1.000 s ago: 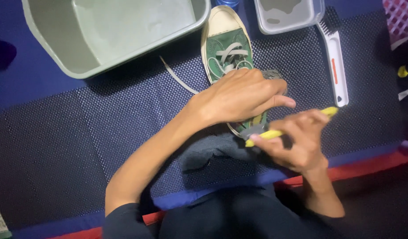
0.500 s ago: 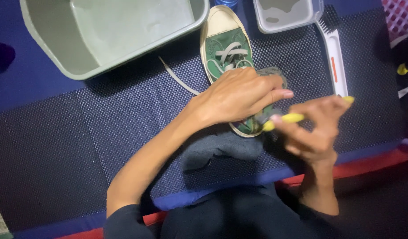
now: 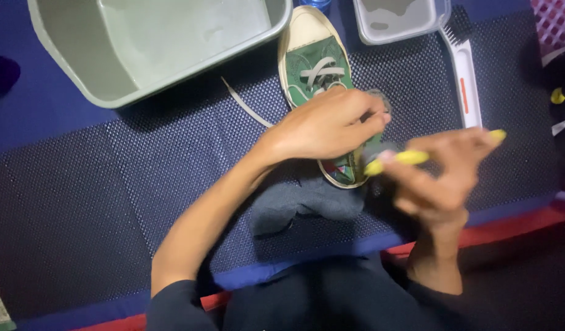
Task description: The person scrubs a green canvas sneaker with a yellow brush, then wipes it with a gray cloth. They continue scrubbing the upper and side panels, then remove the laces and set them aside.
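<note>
Left hand [image 3: 328, 125], palm down, fingers curled on a green canvas sneaker with white laces [image 3: 316, 73]; right hand [image 3: 442, 175], blurred, fingers clamped around a slim yellow brush handle [image 3: 405, 158].

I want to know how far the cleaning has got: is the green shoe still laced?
Partly laced: grey lace crosses the green shoe near the toe, and a loose end trails onto the mat. The left hand hides the rest.

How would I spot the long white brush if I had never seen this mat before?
Start at the big grey-green basin at the top left of the dark mat, then look right, past the green sneaker. The white brush lies beside the small clear tub, bristles at the top. It alone is long and white with an orange stripe.
</note>
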